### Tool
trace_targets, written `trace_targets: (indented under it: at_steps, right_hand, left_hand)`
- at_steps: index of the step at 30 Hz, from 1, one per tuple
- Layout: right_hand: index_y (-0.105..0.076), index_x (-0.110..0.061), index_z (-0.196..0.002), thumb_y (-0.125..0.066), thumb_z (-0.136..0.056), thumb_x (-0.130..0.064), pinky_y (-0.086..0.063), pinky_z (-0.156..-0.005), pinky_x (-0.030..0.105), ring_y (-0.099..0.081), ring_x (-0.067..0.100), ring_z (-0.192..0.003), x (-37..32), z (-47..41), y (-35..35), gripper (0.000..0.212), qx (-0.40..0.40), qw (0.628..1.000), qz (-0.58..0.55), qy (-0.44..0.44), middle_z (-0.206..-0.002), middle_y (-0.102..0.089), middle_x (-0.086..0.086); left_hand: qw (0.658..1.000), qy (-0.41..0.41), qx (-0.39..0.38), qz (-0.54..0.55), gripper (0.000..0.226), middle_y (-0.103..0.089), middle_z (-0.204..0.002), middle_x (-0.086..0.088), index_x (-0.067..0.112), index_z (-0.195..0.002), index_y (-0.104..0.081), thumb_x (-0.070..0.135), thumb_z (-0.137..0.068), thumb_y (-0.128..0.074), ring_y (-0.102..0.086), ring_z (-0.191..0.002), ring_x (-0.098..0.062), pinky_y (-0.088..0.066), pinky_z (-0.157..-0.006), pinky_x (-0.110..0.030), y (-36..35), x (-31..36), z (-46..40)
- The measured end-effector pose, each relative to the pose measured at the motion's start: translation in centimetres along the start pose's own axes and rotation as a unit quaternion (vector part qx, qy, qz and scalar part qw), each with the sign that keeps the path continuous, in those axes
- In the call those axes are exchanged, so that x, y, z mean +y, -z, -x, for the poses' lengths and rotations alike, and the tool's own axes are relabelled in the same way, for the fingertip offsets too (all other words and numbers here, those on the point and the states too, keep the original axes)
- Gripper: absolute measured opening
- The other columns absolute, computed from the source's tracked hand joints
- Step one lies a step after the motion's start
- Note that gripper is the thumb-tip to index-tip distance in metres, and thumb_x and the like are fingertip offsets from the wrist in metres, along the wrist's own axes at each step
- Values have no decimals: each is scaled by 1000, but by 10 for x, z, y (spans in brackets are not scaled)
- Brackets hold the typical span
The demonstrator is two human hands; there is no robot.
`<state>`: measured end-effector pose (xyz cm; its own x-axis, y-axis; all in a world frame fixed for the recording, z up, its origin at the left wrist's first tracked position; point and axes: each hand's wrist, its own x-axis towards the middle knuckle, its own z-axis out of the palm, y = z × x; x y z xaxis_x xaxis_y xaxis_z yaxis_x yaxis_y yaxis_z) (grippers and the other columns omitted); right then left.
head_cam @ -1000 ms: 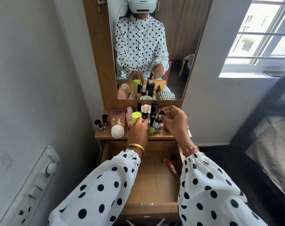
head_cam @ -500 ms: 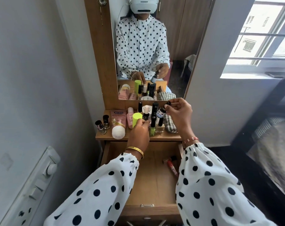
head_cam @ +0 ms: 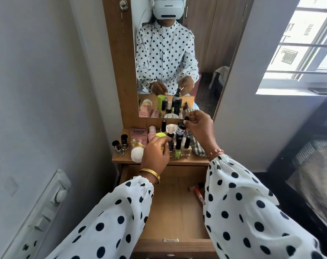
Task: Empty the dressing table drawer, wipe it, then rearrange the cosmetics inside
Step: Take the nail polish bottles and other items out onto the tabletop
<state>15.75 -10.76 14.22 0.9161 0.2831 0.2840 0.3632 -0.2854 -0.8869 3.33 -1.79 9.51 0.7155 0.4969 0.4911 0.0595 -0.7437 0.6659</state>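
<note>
- Our right hand (head_cam: 197, 128) pinches a small dark bottle with a blue label (head_cam: 180, 128) by its cap, lifted a little above the other cosmetics on the worktop (head_cam: 159, 159)
- Our left hand (head_cam: 156, 153) is curled among the standing bottles, beside the lime green cap (head_cam: 160, 135); we cannot tell if it really holds something or only steadies them
- The drawer (head_cam: 174, 206) is pulled open below the worktop and almost emptied; a red tube (head_cam: 199, 195) and one small dark thing lie at its right side, half under our right sleeve
- We judge the step is emptying and parking the things on top. To do it well, we should put the small bottle down upright in a free gap, not on a neighbour, because the nail polishes (head_cam: 178, 148) stand very close and can fall like dominoes
- The left hand is best kept near the group as a guard while the right one places
- Hard to see: the checked cloth (head_cam: 195, 146) is mostly behind our right wrist, the labels are too small to read fully, and the drawer's back corners are covered by our sleeves
</note>
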Motion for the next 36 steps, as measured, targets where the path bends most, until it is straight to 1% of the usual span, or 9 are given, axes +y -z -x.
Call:
trace_targets:
  at_steps: [4, 6, 9, 11, 14, 20, 28, 33, 36]
  right_hand:
    - [-66, -5, -98, -63, -79, 7, -57, -77, 29, -64, 19, -82, -2, -2, -10, 23, -52, 995, 87, 25, -92, -68, 8]
    - [-67, -5, -98, -61, -78, 8, -56, -80, 31, -64, 21, -86, -2, -4, -14, 25, -77, 987, 135, 35, -94, -69, 8]
    - [-66, -3, -92, -60, -77, 9, -55, -80, 35, -62, 24, -83, -2, -5, -19, 21, -102, 973, 198, 52, -89, -67, 9]
    - [-67, -2, -91, -58, -77, 8, -55, -80, 38, -62, 26, -85, -3, -4, -21, 19, -106, 964, 234, 62, -90, -67, 11]
    - [-68, -5, -93, -57, -78, 5, -54, -81, 36, -62, 27, -91, -6, -3, -25, 21, -112, 954, 271, 58, -96, -68, 12]
    - [-69, -1, -95, -55, -79, 4, -53, -82, 43, -62, 33, -92, -7, -2, -26, 22, -113, 941, 311, 73, -95, -68, 18]
    - [-66, 1, -93, -54, -80, 5, -52, -80, 39, -61, 31, -89, -9, 0, -23, 19, -103, 937, 325, 75, -94, -68, 16]
    - [-67, -1, -96, -58, -80, 2, -51, -82, 38, -61, 30, -93, -9, -1, -22, 19, -111, 938, 320, 73, -96, -68, 15]
    - [-68, -2, -93, -61, -80, -2, -52, -81, 37, -61, 28, -90, -11, -2, -19, 15, -93, 946, 300, 80, -93, -69, 13]
  left_hand:
    - [999, 17, 19, 21, 23, -67, -108, -13, 5, -104, -67, 3, -86, -52, -60, -100, -24, -42, -82, -20, 5, -4, -3]
    - [999, 25, 23, 33, 22, -67, -107, -13, 5, -102, -67, 2, -86, -52, -61, -99, -25, -47, -83, -25, 6, -6, -4]
    - [998, 26, 27, 49, 22, -67, -105, -13, 5, -100, -67, 1, -85, -53, -62, -95, -27, -53, -83, -34, 6, -7, -5]
    - [998, 25, 28, 50, 22, -67, -104, -13, 5, -100, -68, 1, -84, -53, -62, -94, -26, -54, -82, -35, 7, -7, -6]
    - [998, 24, 29, 49, 23, -67, -104, -13, 5, -101, -68, 1, -84, -53, -62, -94, -26, -54, -82, -35, 8, -6, -5]
    - [998, 21, 26, 50, 23, -67, -104, -13, 4, -101, -68, 0, -84, -53, -62, -94, -27, -54, -83, -36, 10, -7, -5]
    - [998, 19, 18, 51, 23, -67, -105, -14, 4, -101, -67, 0, -84, -53, -63, -94, -27, -54, -83, -37, 8, -8, -3]
    - [998, 16, 14, 55, 22, -67, -105, -12, 5, -101, -68, 2, -85, -53, -63, -94, -25, -54, -83, -33, 8, -7, -3]
    - [998, 12, 18, 61, 21, -67, -107, -11, 5, -101, -67, 2, -85, -53, -62, -95, -24, -53, -83, -31, 8, -5, -1]
